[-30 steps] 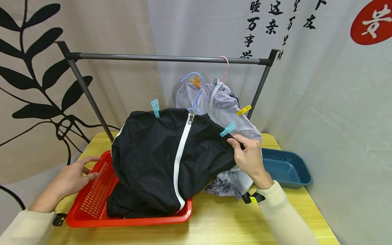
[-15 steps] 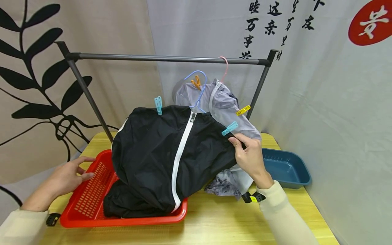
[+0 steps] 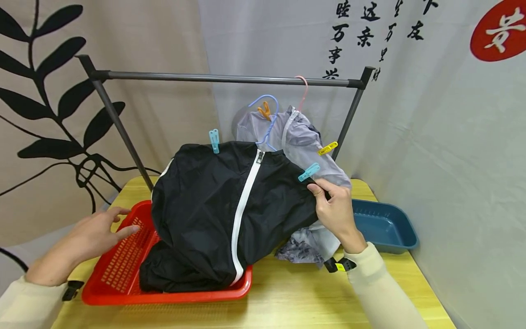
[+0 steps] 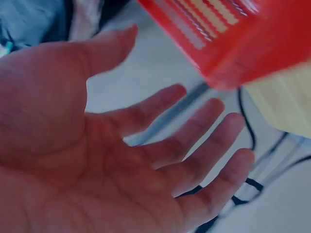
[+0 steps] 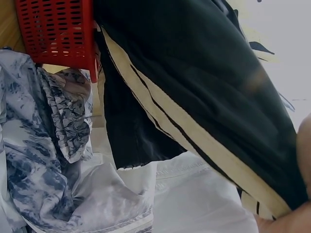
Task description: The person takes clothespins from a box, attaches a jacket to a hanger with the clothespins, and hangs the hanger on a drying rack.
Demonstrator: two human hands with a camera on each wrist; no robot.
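Observation:
A black jacket with a white zip hangs over the red basket, its lower part resting in it. The blue hanger sticks out of its collar, the hook free below the rail. Light-blue clothespins sit at both shoulders. My right hand pinches the jacket at the shoulder on the right, just below a clothespin. In the right wrist view its striped sleeve slants down from there. My left hand holds nothing, fingers apart beside the basket's left rim; the left wrist view shows a bare palm.
A grey rail spans the table. From it a grey-lilac jacket hangs on a pink hanger, with yellow and orange clothespins on it. A blue tray stands at the right, partly behind my right hand.
The red basket has slid slightly left, with my left hand at its rim. The left thumb has since spread away. The jacket's top and blue hanger have shifted slightly up and right.

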